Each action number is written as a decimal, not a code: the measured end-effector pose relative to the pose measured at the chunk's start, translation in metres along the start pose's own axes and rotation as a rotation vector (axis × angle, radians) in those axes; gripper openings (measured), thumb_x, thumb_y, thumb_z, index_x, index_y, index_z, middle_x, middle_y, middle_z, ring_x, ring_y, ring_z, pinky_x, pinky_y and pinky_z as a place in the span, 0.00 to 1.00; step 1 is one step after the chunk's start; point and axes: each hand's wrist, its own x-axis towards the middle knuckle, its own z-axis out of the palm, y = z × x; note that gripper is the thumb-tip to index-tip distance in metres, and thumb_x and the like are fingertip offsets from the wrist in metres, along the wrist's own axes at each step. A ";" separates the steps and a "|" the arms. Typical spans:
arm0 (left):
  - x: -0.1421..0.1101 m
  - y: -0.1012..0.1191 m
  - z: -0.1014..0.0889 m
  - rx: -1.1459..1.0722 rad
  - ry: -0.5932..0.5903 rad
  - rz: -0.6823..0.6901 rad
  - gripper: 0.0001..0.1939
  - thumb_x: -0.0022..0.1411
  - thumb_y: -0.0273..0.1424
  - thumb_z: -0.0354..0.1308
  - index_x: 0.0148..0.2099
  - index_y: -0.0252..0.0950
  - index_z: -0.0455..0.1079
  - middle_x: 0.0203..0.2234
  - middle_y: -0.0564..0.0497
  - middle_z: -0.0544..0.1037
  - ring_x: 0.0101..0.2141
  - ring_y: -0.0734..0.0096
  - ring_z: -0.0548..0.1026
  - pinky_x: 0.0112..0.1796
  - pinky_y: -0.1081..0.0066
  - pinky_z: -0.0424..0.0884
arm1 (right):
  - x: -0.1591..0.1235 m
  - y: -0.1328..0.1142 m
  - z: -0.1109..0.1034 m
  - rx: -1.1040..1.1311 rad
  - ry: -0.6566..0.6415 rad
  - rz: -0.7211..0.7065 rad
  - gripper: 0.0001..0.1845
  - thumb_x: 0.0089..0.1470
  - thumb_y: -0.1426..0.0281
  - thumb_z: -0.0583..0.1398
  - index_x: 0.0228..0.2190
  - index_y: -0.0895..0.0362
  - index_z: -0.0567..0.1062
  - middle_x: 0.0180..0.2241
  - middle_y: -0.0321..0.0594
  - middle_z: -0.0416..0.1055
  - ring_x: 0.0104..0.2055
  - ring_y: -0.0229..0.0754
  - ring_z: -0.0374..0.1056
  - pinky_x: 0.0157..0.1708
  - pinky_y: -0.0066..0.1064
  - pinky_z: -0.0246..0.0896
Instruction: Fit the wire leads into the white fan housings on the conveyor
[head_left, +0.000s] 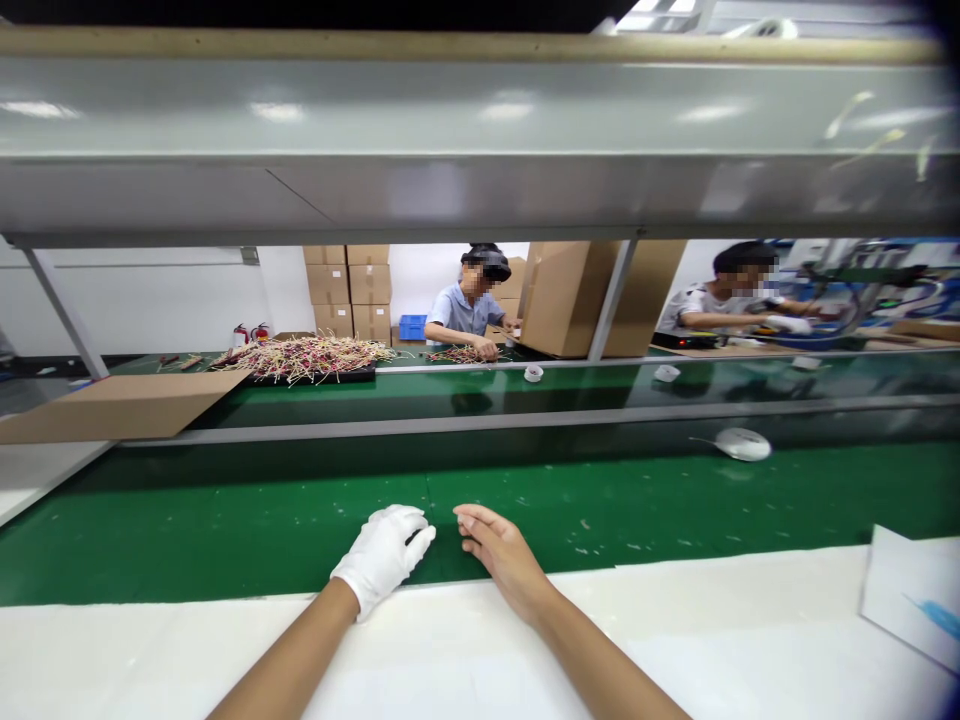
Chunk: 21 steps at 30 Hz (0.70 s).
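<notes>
From my remote seat, the worry is the left hand (384, 558) in its white cotton glove: its fingers curl around a small dark sliver (413, 537), and I can't tell whether they grip it or it only sits against them. If it is held, a loose pinch could drop it onto the green conveyor belt (225, 540), and it could be carried off if the belt is running, which I can't judge from this view. The right hand (506, 555) is bare, relaxed and empty, its fingers lying open on the belt just beside the glove. The sliver is right at the left hand's fingertips, close to the right hand too, while a white oval piece (741, 444) with a thin tail lies on the belt well ahead and to the right of both hands. A careless sweep of the right arm across the white work table (450, 650) could knock the white carton (911, 600) at the table's right end. Beyond a second belt dotted with small white rolls (533, 373), a co-worker (469, 300) sorts at a heap of wire bundles (304, 358)
</notes>
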 end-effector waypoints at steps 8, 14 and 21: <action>0.000 -0.001 0.002 0.021 0.002 -0.014 0.18 0.61 0.39 0.41 0.41 0.39 0.70 0.37 0.49 0.74 0.40 0.67 0.69 0.43 0.69 0.62 | -0.002 -0.004 0.002 0.040 0.003 0.006 0.13 0.34 0.64 0.66 0.24 0.58 0.75 0.28 0.39 0.70 0.33 0.40 0.65 0.30 0.28 0.59; 0.000 0.000 -0.001 0.011 0.000 -0.019 0.17 0.61 0.38 0.42 0.40 0.40 0.70 0.37 0.51 0.74 0.39 0.68 0.69 0.42 0.69 0.63 | -0.001 -0.003 0.001 0.060 0.002 -0.003 0.12 0.34 0.65 0.66 0.24 0.57 0.75 0.25 0.37 0.69 0.29 0.37 0.64 0.29 0.27 0.58; -0.001 0.001 -0.001 0.012 0.002 -0.010 0.17 0.61 0.38 0.41 0.39 0.38 0.70 0.36 0.49 0.73 0.38 0.69 0.69 0.41 0.71 0.63 | -0.001 -0.002 0.000 0.066 -0.010 -0.020 0.11 0.34 0.65 0.66 0.23 0.57 0.74 0.24 0.36 0.68 0.28 0.36 0.61 0.28 0.26 0.56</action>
